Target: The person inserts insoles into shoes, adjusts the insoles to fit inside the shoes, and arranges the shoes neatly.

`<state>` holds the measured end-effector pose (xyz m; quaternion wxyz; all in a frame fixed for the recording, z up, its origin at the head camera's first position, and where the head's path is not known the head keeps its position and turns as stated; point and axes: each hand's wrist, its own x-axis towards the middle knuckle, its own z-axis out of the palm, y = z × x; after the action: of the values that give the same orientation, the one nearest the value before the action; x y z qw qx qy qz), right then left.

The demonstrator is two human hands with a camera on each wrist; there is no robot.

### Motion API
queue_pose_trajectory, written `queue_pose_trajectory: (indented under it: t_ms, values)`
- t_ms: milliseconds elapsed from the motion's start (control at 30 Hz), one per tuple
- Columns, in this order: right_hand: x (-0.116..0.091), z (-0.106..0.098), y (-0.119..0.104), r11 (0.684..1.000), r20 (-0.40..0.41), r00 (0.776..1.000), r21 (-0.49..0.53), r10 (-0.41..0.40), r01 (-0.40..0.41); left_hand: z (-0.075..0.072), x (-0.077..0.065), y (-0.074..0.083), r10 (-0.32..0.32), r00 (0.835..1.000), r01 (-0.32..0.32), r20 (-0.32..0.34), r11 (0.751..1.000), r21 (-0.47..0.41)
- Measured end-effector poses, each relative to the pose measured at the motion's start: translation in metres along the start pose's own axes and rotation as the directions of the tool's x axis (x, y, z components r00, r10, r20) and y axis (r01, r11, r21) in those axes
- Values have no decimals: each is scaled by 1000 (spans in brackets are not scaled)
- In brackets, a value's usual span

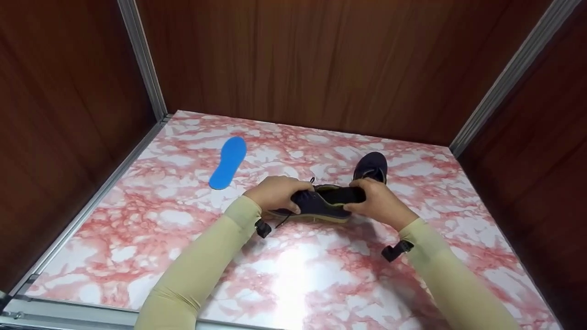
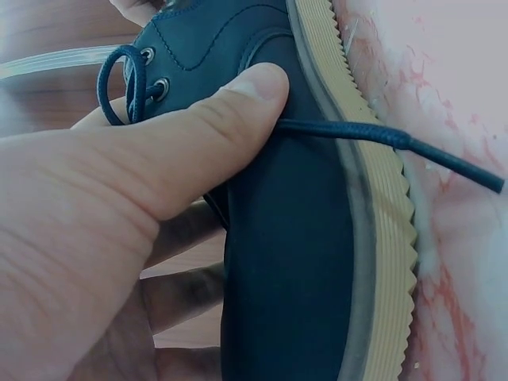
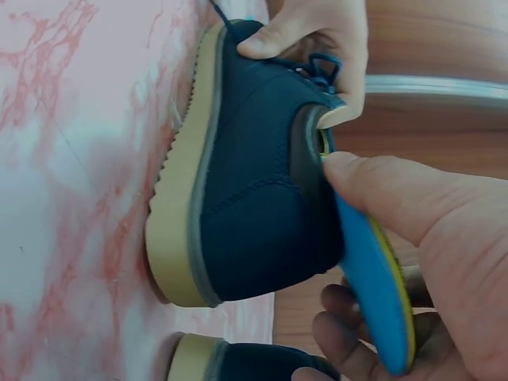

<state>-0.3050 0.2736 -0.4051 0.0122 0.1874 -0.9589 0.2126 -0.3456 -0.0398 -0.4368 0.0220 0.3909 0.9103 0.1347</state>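
A dark navy lace-up shoe (image 1: 321, 208) with a ridged tan sole rests on the table, its toe pointing left. My left hand (image 1: 279, 192) grips it over the front, thumb (image 2: 258, 83) pressed on the side near the eyelets and loose lace (image 2: 349, 131). At the heel end, my right hand (image 1: 380, 204) holds an insole (image 3: 373, 278), black on top in the head view, with a blue underside and yellow edge. The insole's front part lies inside the shoe opening, hidden from view; its rear sticks out between my right thumb and fingers.
A separate blue insole (image 1: 229, 160) lies flat at the back left. The second navy shoe (image 1: 372, 162) stands just beyond my right hand, toe pointing away. Brown wood-grain panels (image 1: 312, 64) with metal edge strips enclose the red-and-white marbled table (image 1: 183, 247) on three sides.
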Motion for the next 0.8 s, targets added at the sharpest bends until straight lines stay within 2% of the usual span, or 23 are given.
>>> queue_pose_trajectory:
  t_ms: [200,500,800]
  values:
    - [-1,-3,-3,1000,7,1000,-14,-20,20,-1,1,-1,-7,1000,7,-2,1000,-16]
    - [-1,-1,-6,994,-50,992,-3,-113,113,-2,0,0,-10,1000,10,3,1000,-27]
    - [1,2,-5,995,-54,994,10,-95,95,-2,0,2,-6,1000,6,-1,1000,-18]
